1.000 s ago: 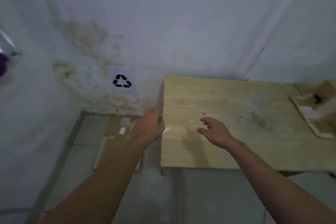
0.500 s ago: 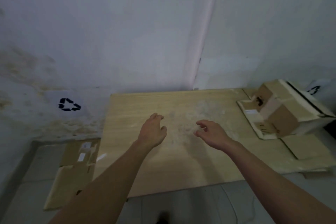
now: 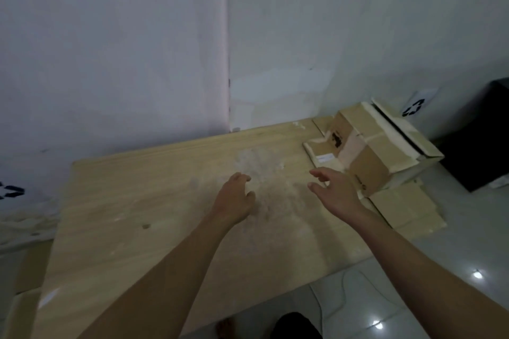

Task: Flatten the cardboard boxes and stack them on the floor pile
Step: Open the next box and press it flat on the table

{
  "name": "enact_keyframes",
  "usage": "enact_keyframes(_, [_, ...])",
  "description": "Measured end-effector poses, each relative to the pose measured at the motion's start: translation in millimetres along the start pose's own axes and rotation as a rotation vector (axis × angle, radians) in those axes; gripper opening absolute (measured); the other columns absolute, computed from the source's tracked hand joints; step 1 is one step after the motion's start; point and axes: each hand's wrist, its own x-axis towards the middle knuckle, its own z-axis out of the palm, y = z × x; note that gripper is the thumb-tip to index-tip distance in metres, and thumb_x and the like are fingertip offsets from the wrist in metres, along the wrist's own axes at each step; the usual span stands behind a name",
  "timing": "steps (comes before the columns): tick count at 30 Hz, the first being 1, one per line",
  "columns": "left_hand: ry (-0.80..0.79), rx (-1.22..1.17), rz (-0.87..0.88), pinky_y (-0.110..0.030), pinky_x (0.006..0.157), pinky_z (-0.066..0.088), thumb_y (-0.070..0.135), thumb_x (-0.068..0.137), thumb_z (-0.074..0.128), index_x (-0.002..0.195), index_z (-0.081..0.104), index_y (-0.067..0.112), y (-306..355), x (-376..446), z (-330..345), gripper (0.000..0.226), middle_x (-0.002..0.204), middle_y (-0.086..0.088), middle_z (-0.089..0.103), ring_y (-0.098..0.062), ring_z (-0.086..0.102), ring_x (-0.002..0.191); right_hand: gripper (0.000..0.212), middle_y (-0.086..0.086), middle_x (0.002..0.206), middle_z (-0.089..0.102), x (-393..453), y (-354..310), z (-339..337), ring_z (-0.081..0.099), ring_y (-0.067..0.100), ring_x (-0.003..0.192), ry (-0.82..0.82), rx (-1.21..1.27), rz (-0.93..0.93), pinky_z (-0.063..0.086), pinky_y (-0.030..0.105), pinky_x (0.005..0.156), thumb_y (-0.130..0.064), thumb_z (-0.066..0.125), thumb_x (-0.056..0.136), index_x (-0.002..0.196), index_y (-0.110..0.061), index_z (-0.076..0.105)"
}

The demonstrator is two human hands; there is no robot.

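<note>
A brown cardboard box point(image 3: 369, 151) stands unflattened at the right end of the wooden table point(image 3: 154, 217), with open flaps and a white-edged lid on top. A flat cardboard piece point(image 3: 405, 206) lies under and in front of it. My right hand point(image 3: 334, 190) hovers open just left of the box, fingers spread, holding nothing. My left hand point(image 3: 234, 201) hovers open over the table's middle, also empty. The flattened pile on the floor point(image 3: 24, 294) shows only at the lower left edge, mostly hidden by the table.
White walls meet in a corner behind the table. A recycle-symbol sign point(image 3: 413, 107) hangs on the wall behind the box, another point(image 3: 11, 191) at far left. A black object point(image 3: 479, 140) stands on the floor at right. Grey tiled floor point(image 3: 371, 297) lies below.
My view has swung right from the floor pile toward the box on the table. Both empty hands moved right with it, the right hand now close to the box.
</note>
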Motion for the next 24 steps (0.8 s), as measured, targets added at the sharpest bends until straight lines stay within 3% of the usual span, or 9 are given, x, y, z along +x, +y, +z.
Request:
enact_keyframes(9, [-0.006, 0.003, -0.003, -0.038, 0.113, 0.034, 0.025, 0.097, 0.051, 0.145, 0.043, 0.014, 87, 66, 46, 0.05, 0.157, -0.007, 0.031, -0.026, 0.035, 0.14, 0.032, 0.0, 0.124, 0.064, 81, 84, -57, 0.057, 0.021, 0.118, 0.079, -0.076, 0.016, 0.036, 0.024, 0.088, -0.024, 0.068, 0.092, 0.123, -0.019, 0.067])
enact_keyframes(14, [-0.034, -0.003, -0.016, -0.034, 0.105, 0.039, 0.024, 0.097, 0.05, 0.143, 0.043, 0.013, 166, 118, 87, 0.048, 0.152, -0.006, 0.036, -0.025, 0.043, 0.133, 0.024, 0.006, 0.124, 0.063, 141, 145, -98, 0.051, 0.025, 0.118, 0.174, -0.062, -0.038, 0.038, 0.031, 0.093, -0.021, 0.062, 0.092, 0.115, -0.015, 0.066])
enact_keyframes(17, [-0.055, -0.01, -0.035, -0.031, 0.1, 0.039, 0.022, 0.096, 0.049, 0.144, 0.042, 0.013, 216, 150, 115, 0.049, 0.149, -0.006, 0.039, -0.025, 0.045, 0.131, 0.027, 0.01, 0.133, 0.057, 171, 186, -132, 0.043, 0.029, 0.129, 0.294, -0.091, -0.056, 0.037, 0.042, 0.105, -0.02, 0.056, 0.093, 0.117, -0.01, 0.064])
enact_keyframes(19, [-0.074, -0.033, -0.048, -0.03, 0.099, 0.039, 0.023, 0.096, 0.049, 0.145, 0.04, 0.013, 246, 169, 133, 0.051, 0.151, -0.007, 0.039, -0.025, 0.043, 0.134, 0.041, 0.012, 0.149, 0.043, 194, 214, -155, 0.032, 0.03, 0.14, 0.254, -0.166, 0.034, 0.029, 0.048, 0.114, -0.022, 0.062, 0.091, 0.131, -0.011, 0.058])
enact_keyframes(22, [-0.118, -0.059, -0.052, -0.028, 0.099, 0.036, 0.026, 0.097, 0.048, 0.149, 0.034, 0.014, 282, 190, 158, 0.056, 0.155, -0.005, 0.035, -0.024, 0.04, 0.137, 0.09, 0.015, 0.163, 0.016, 221, 245, -178, 0.01, 0.034, 0.15, 0.07, -0.319, 0.207, 0.016, 0.056, 0.119, -0.041, 0.079, 0.076, 0.15, -0.021, 0.033])
enact_keyframes(24, [-0.158, -0.062, -0.045, -0.031, 0.103, 0.037, 0.027, 0.098, 0.045, 0.153, 0.026, 0.014, 301, 202, 172, 0.06, 0.158, -0.007, 0.03, -0.026, 0.041, 0.136, 0.114, 0.016, 0.165, 0.005, 228, 257, -189, 0.004, 0.036, 0.151, -0.052, -0.329, 0.286, 0.014, 0.056, 0.117, -0.055, 0.084, 0.069, 0.156, -0.028, 0.016])
